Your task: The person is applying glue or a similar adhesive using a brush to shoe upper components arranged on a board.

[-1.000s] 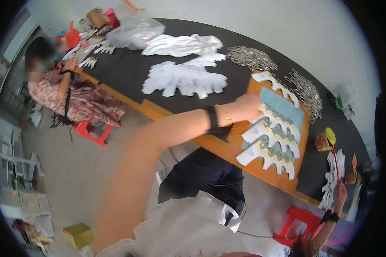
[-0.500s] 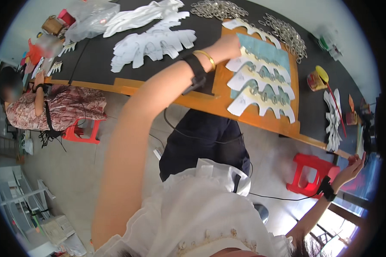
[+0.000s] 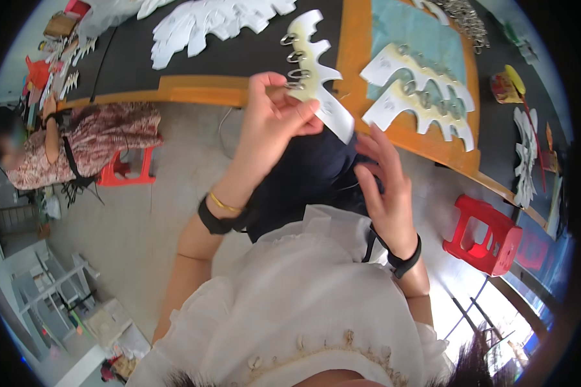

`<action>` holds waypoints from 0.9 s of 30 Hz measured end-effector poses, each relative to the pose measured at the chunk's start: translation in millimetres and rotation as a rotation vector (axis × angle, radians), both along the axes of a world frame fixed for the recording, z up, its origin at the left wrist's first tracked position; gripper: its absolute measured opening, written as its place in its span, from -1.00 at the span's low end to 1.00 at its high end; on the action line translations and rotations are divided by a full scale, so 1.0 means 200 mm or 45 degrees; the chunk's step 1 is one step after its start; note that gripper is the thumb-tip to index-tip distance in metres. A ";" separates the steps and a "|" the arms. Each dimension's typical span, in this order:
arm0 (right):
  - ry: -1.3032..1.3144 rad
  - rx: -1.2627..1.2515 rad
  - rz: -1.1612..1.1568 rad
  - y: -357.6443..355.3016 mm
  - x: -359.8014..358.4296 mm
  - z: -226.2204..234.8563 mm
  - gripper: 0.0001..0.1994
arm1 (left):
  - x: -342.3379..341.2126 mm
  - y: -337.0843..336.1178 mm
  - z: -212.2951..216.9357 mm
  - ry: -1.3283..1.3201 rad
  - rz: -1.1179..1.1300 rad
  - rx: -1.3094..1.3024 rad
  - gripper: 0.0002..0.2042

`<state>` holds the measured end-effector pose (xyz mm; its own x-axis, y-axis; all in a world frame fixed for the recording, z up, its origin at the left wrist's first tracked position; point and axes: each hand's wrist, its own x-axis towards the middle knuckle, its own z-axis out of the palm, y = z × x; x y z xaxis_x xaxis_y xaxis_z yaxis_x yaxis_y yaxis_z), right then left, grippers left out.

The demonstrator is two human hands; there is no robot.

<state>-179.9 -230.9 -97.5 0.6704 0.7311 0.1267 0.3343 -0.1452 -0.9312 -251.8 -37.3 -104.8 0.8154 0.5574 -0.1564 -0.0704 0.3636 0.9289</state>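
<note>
Above the bench edge, left hand fingers pinch a white comb-shaped card carrying metal rings. Right hand hovers below, fingers loosely spread, holding nothing. Risk: the one-sided pinch may let the card tilt, shedding rings.

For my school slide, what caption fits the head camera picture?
Left hand holds up a white jagged cutout with metal rings; right hand waits just below, open.
</note>
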 end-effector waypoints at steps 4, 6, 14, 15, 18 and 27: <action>-0.164 0.044 0.047 0.20 -0.02 -0.05 -0.44 | -0.11 -0.16 -0.07 -0.004 0.182 -0.152 -0.50; 0.469 0.231 -0.013 0.25 -0.03 -0.07 -0.42 | -0.15 -0.20 -0.12 0.021 0.193 -0.084 -0.54; 0.751 0.137 -0.067 0.14 0.00 -0.09 -0.42 | -0.21 -0.16 -0.31 -0.423 -0.311 -1.585 -0.64; 0.758 0.127 -0.069 0.13 -0.01 -0.10 -0.42 | -0.20 -0.17 -0.38 -0.419 -0.304 -1.595 -0.64; 0.773 0.040 -0.126 0.08 -0.02 -0.10 -0.36 | -0.14 -0.18 -0.37 -0.699 -0.689 -1.760 -0.65; 0.665 -0.069 -0.187 0.00 -0.03 -0.10 -0.51 | -0.12 -0.19 -0.28 -0.082 -0.393 -1.234 -0.77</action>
